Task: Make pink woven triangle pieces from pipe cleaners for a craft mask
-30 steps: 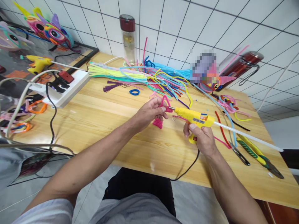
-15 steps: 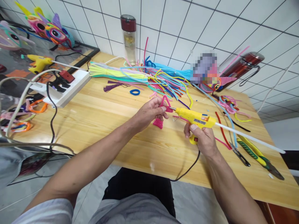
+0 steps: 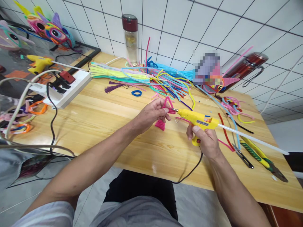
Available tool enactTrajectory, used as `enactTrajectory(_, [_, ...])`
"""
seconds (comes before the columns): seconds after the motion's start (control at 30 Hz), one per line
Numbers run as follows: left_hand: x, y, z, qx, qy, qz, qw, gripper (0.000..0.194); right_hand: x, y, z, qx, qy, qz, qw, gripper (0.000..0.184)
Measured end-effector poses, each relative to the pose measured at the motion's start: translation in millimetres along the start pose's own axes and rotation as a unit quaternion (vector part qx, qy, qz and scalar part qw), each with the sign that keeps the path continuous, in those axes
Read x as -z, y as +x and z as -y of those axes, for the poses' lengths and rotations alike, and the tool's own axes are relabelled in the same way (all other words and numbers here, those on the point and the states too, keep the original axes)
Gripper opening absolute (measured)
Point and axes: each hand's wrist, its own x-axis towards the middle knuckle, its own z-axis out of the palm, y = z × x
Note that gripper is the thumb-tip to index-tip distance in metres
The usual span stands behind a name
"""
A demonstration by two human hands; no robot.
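Note:
My left hand [image 3: 155, 113] is closed on a bent pink pipe cleaner piece [image 3: 168, 101], its upper part forming a triangular loop above the fingers. In my right hand [image 3: 205, 140] is a yellow glue gun [image 3: 196, 119], gripped by the handle, with a long clear glue stick [image 3: 253, 138] out of its back. The metal nozzle meets the pink piece right at my left fingertips; whether glue is coming out is too small to see. Below the left fingers a folded pink pipe cleaner strip [image 3: 160, 125] shows, partly hidden by the hand.
Behind my hands lie bundled pipe cleaners [image 3: 120, 74] and a clear bottle [image 3: 131, 41]. Pliers [image 3: 262, 157] and a small cutter [image 3: 243, 157] are at the right. A power strip [image 3: 71, 90] and a second glue gun [image 3: 39, 64] are at the left. The gun's black cord [image 3: 193, 171] crosses the front edge.

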Motion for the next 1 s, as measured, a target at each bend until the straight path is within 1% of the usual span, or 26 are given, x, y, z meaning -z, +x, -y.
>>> enactTrajectory(0.47, [1.0, 0.4, 0.9, -0.007, -0.007, 0.004, 1.0, 0.017, -1.0, -0.1, 0.9, 0.004, 0.013, -0.007, 1.0, 0.055])
enactTrajectory(0.6, [0.3, 0.4, 0.0, 0.0, -0.012, 0.002, 1.0, 0.021, -1.3, 0.1, 1.2, 0.005, 0.014, -0.006, 1.0, 0.056])
enactTrajectory(0.87, [-1.9, -0.7, -3.2, 0.002, -0.017, 0.001, 1.0, 0.021, -1.0, 0.2, -2.5, 0.032, 0.038, -0.006, 0.999, 0.055])
enactTrajectory(1.0, [-0.9, 0.2, -2.3, 0.002, -0.021, -0.002, 1.0, 0.019, -1.6, 0.2, -3.1, 0.049, 0.076, 0.0, 0.996, 0.051])
